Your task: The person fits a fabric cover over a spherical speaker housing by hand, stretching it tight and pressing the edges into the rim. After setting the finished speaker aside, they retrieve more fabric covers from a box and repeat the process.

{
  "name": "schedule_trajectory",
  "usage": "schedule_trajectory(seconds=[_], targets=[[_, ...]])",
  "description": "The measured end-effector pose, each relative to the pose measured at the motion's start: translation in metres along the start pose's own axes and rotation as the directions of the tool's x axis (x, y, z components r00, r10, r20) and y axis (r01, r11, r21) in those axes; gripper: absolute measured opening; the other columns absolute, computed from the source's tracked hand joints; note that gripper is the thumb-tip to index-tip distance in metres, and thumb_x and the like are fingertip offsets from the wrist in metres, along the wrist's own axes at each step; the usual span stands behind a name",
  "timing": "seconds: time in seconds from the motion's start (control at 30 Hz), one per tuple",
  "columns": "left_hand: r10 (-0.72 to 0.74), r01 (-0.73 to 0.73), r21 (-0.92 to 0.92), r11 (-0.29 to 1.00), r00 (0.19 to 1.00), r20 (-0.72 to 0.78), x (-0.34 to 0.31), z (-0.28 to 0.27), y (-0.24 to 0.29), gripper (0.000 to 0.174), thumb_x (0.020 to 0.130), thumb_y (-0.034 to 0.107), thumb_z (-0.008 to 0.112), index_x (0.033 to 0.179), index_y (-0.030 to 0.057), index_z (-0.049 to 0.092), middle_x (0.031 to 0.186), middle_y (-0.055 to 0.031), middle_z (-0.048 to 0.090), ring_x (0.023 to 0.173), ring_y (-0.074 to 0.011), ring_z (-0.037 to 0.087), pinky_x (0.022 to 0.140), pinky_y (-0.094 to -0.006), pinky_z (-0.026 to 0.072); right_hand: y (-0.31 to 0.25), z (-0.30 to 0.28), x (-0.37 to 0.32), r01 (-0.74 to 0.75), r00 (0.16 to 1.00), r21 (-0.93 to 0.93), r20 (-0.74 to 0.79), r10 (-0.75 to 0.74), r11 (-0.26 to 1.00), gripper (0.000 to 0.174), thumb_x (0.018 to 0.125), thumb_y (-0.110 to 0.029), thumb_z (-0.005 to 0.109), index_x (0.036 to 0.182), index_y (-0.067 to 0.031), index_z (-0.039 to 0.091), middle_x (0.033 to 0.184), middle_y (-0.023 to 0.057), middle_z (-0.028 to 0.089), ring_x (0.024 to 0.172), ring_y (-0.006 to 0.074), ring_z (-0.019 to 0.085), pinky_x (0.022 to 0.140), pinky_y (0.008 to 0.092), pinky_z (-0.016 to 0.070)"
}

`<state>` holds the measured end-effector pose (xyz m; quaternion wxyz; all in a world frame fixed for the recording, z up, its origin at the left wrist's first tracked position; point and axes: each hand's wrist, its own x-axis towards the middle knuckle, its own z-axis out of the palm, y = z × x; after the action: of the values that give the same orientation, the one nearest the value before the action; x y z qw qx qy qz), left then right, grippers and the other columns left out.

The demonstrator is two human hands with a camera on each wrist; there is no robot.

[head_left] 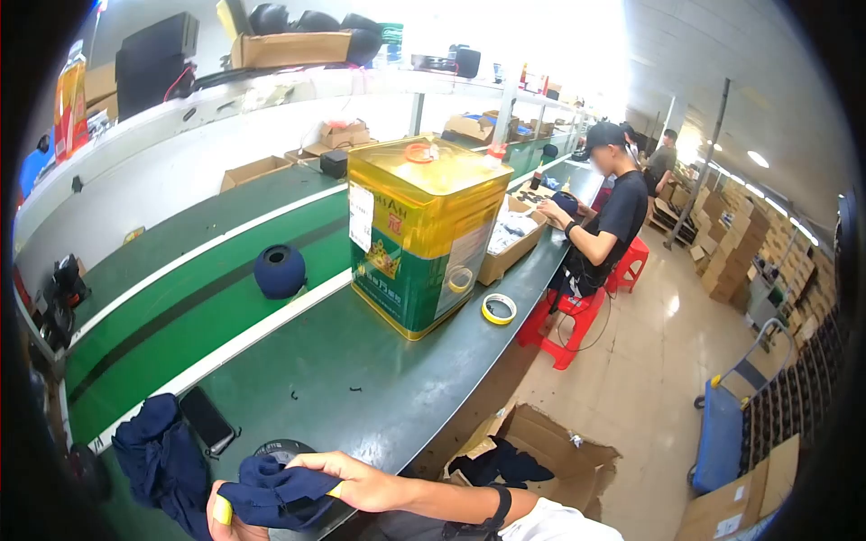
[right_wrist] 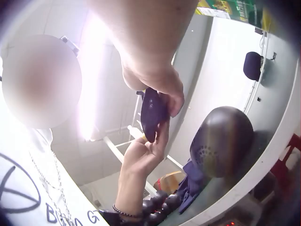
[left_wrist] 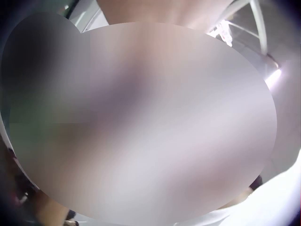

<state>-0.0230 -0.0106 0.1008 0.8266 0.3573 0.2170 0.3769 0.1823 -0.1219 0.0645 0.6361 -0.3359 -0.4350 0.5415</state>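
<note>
Dark blue fabric (head_left: 275, 491) is stretched between both hands near the bench's front edge. My left hand (head_left: 233, 521) pinches its left side, and my right hand (head_left: 356, 481) grips the right side with thumb and fingers. Both hands show yellow wrapping on a digit. Just behind the fabric sits a black round part (head_left: 287, 447), partly covered. In the right wrist view, the fabric (right_wrist: 153, 115) lies between the right hand (right_wrist: 157, 84) above and the left hand (right_wrist: 146, 153) below; a black domed part (right_wrist: 223, 141) rests beside them. Blur hides most of the left wrist view.
Navy cloth (head_left: 161, 460) and a phone (head_left: 207, 419) lie left. A large yellow-green tin (head_left: 424, 239) and a tape roll (head_left: 498, 309) stand farther back. A blue ball-shaped item (head_left: 280, 271) sits on the green belt. An open carton (head_left: 564, 451) is below right; a seated person works beyond.
</note>
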Motion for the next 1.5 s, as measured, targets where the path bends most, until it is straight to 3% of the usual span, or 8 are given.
schedule_trajectory(seconds=[0.17,0.3,0.63,0.77,1.1,1.2,1.37,1.5], targets=[[-0.319,0.308,-0.252,0.918,0.948,-0.003,-0.006,-0.037,-0.014,0.038,0.104,0.019,0.052,0.134,-0.0051,0.058,0.129,-0.0166,0.065,0.117,-0.028,0.064,0.104,-0.0423,0.0521,0.018,-0.008,-0.026,-0.302,0.953,0.322,0.136,0.271,0.897,0.041,0.107,-0.014,0.052,0.146,0.0013,0.051,0.135,0.0103,0.062,0.127,0.0214,0.058,0.114,0.0347,0.0398],[0.323,-0.342,0.693,0.634,0.932,0.164,-0.026,-0.007,-0.03,0.049,0.105,0.028,0.051,0.139,-0.0063,0.054,0.133,-0.0181,0.063,0.118,-0.0296,0.063,0.105,-0.041,0.0497,0.015,0.001,-0.02,-0.213,0.931,0.736,0.353,-0.096,0.643,0.048,0.111,-0.033,0.042,0.139,0.0038,0.055,0.136,0.0144,0.064,0.13,0.0251,0.059,0.114,0.0436,0.0411],[-0.049,0.038,-0.088,0.995,0.99,-0.136,-0.019,0.012,-0.018,0.041,0.099,0.028,0.058,0.127,-0.002,0.062,0.116,-0.0141,0.067,0.103,-0.0308,0.066,0.097,-0.0455,0.052,0.032,-0.017,-0.042,-0.146,0.846,-0.307,0.454,0.279,0.941,0.077,0.086,-0.031,0.083,0.141,0.0092,0.047,0.141,0.0147,0.055,0.128,0.0185,0.051,0.11,0.0363,0.0393],[-0.109,0.105,0.112,0.988,0.994,0.023,-0.023,0.024,-0.007,0.032,0.096,0.027,0.066,0.111,-0.0013,0.066,0.109,-0.0132,0.069,0.105,-0.0224,0.066,0.1,-0.0355,0.0497,-0.011,0.018,-0.019,0.014,0.993,0.676,0.077,-0.089,0.737,0.075,0.092,-0.038,0.072,0.144,0.009,0.045,0.14,0.0166,0.059,0.132,0.0273,0.056,0.116,0.0413,0.0383],[-0.091,0.35,-0.383,0.855,0.828,0.553,0.014,-0.017,-0.032,0.031,0.098,0.019,0.065,0.118,-0.0033,0.058,0.12,-0.0171,0.064,0.113,-0.0272,0.062,0.101,-0.0426,0.048,-0.025,0.028,-0.045,0.032,0.931,0.44,-0.34,0.134,0.897,0.059,0.083,-0.043,0.082,0.106,0.0098,0.069,0.106,0.0192,0.071,0.091,0.0285,0.071,0.088,0.04,0.0557],[-0.196,0.137,0.144,0.98,0.529,0.826,0.026,-0.021,-0.019,0.014,0.098,0.008,0.066,0.105,-0.0029,0.062,0.11,-0.0124,0.064,0.1,-0.0184,0.058,0.089,-0.0354,0.0464,-0.01,0.01,-0.069,0.13,0.99,0.521,-0.021,-0.14,0.843,0.049,0.084,-0.031,0.08,0.059,0.0029,0.055,0.064,0.0181,0.058,0.064,0.0309,0.057,0.078,0.0403,0.0516],[-0.448,-0.248,0.636,0.731,0.53,0.72,0.009,-0.013,0.03,0.015,0.096,0.013,0.073,0.098,-0.0018,0.069,0.081,-0.0091,0.072,0.083,-0.0246,0.066,0.081,-0.0364,0.0482,-0.059,0.007,-0.031,0.029,0.855,-0.617,0.422,0.3,0.786,0.022,0.099,-0.019,0.068,0.106,0.0019,0.069,0.088,0.0128,0.072,0.099,0.031,0.07,0.107,0.0515,0.042],[-0.505,-0.527,0.616,0.585,0.358,0.785,0.003,-0.023,0.041,0.023,0.101,0.026,0.067,0.098,0.0034,0.071,0.102,-0.006,0.07,0.096,-0.0217,0.065,0.097,-0.0417,0.0361,-0.073,0.006,-0.02,0.208,0.625,-0.44,0.747,0.227,0.874,0.024,0.099,-0.021,0.066,0.109,0.0008,0.067,0.1,0.0095,0.071,0.101,0.0254,0.069,0.112,0.0585,0.0305]])
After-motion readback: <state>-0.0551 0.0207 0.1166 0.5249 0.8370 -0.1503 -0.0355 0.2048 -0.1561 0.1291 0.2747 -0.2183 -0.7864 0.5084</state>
